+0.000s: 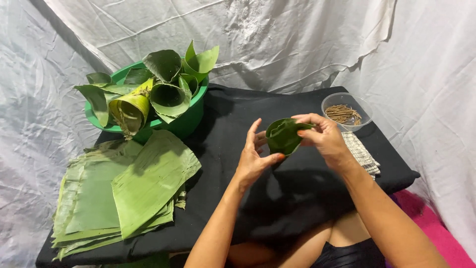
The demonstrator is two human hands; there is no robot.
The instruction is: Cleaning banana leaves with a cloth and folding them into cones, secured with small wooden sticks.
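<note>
I see left hand [254, 158] and right hand [323, 135] both pinching rolled green banana-leaf cone [283, 135], held above black cloth-covered table [233, 119]; finished leaf cones [158, 92] fill green plastic basin [191, 119]; thick stack of flat green leaf sheets [124, 193] left unrolled; clear tub of brown sticks [346, 112] near right hand; I judge work maybe halfway

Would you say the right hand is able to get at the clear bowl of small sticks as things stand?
Probably yes. The clear bowl sits just beyond the right hand with nothing between them, though that hand and the left hand are both busy holding the folded leaf.
</note>
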